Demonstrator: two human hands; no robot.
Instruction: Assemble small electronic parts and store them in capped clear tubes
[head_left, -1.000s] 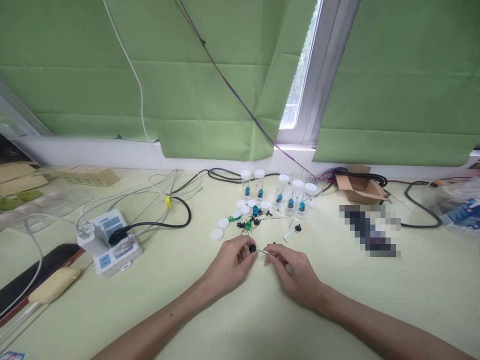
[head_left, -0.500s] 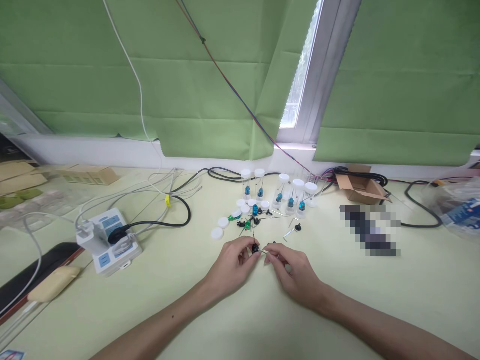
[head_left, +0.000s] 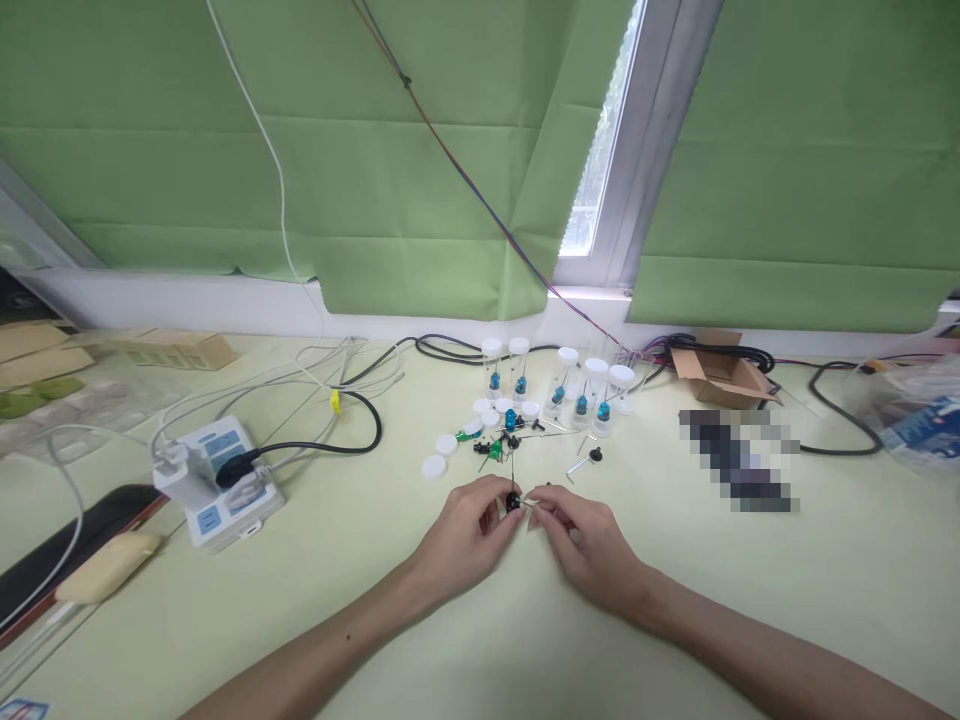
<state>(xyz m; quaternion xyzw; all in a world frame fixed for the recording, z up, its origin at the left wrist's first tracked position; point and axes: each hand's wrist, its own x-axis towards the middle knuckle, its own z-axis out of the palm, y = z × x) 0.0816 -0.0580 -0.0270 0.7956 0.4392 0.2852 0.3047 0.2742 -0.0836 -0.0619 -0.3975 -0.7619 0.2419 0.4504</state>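
Note:
My left hand (head_left: 472, 520) pinches a small black knob-like part (head_left: 513, 502) between thumb and fingertips. From that part a thin dark rod (head_left: 513, 466) sticks up. Close on its right, my right hand (head_left: 589, 530) is closed on a thin metal rod (head_left: 527, 503) that reaches to the black part's side; whether it sits inside cannot be seen. Just beyond the hands lie small green pieces (head_left: 496, 450), a blue piece (head_left: 511, 419) and several black pieces. An L-shaped hex key (head_left: 578, 466) rests near a black knob (head_left: 595, 454).
Clear tubes with white caps (head_left: 568, 357) and blue pieces inside stand at the back. Loose white caps (head_left: 434, 467) lie left of the small parts. A power strip (head_left: 225, 480) with cables is at left; an open cardboard box (head_left: 724, 385) is at right.
The black part has shifted slightly right and its upright rod stands straighter. The metal rod in my right hand has tilted a little. Both hands keep their hold.

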